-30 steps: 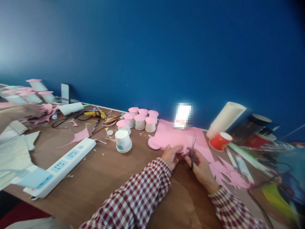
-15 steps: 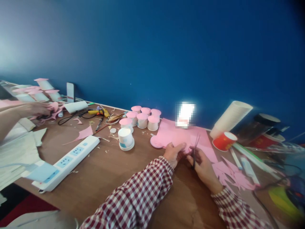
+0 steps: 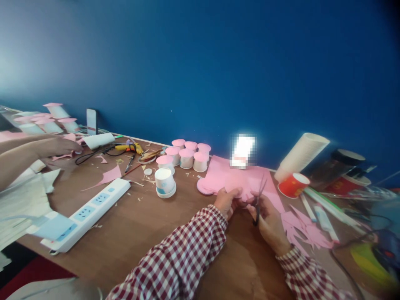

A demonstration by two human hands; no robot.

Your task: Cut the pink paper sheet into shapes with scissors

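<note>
The left hand (image 3: pixel 226 203) pinched a thin pink paper piece (image 3: pixel 238 183) between thumb and fingers, its outline hard to tell against the large flat pink paper sheet (image 3: pixel 215 168) on the far side. The right hand (image 3: pixel 269 216) gripped dark, slender metal scissors (image 3: pixel 258 205), blades slightly parted and pointing far. Short white paper cups topped with pink discs (image 3: pixel 186 159) stood to the left; jagged pink paper scraps (image 3: pixel 304 229) lay near the right hand, on its right.
</note>
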